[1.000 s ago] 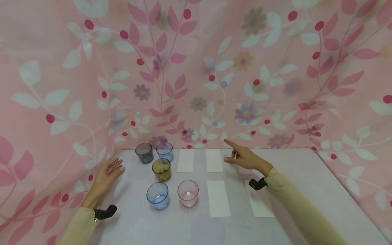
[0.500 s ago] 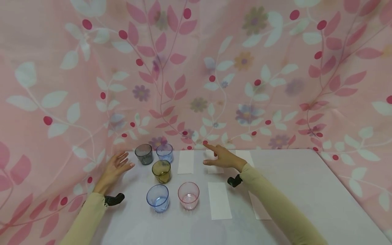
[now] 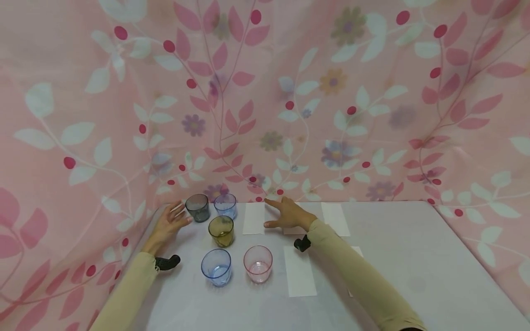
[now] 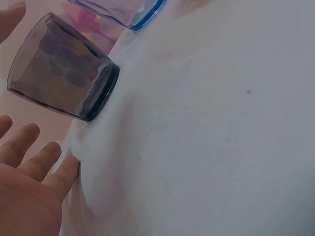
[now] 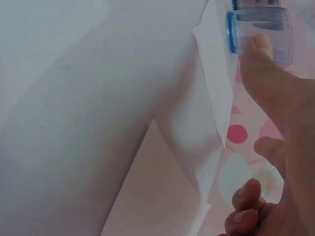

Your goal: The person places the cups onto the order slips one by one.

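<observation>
Left of the olive glass (image 3: pixel 221 232): nearer now to the grey glass (image 3: pixel 198 209) with the left hand (image 3: pixel 166 227) — empty, fingers parted. Behind-left of it, that grey glass; behind it, 1 blue glass (image 3: pixel 225 207) — upright, mouths up, axes vertical. To its right: swung leftward above papers (image 3: pixel 253 220) with the right hand (image 3: pixel 291 216), empty, index and thumb apart; so closer in, 0 glasses gripped.

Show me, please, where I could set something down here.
The white table is bare right of the paper slips and right sleeve, and in front of the pink tumbler. Crowded: back left, where the gray tumbler, rear blue tumbler, olive tumbler and left hand cluster.
</observation>
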The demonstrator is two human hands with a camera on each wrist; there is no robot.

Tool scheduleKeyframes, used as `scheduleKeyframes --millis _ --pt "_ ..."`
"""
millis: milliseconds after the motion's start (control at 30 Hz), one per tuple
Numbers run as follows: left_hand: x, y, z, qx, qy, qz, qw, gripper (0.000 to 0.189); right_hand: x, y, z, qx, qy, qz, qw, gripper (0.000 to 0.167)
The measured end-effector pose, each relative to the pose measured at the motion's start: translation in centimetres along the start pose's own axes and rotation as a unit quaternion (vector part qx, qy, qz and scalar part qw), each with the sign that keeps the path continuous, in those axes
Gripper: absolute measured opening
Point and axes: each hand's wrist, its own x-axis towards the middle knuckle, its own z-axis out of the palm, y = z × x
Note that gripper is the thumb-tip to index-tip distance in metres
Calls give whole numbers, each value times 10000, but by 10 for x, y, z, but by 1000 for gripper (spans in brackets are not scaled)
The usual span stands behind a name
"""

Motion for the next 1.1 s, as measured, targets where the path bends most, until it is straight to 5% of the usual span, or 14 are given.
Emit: scheduleKeyframes --millis 133,667,1100 --pt "5 1 3 -181 -20 -89 9998 95 4 -1 5 -211 -30 143 9997 95" --pt "23 -6 22 257 74 -36 9996 90 4 -8 10 -448 -84 150 9988 90" --pt "25 0 24 387 277 -126 9988 87 9 2 18 -530 -122 79 9985 89"
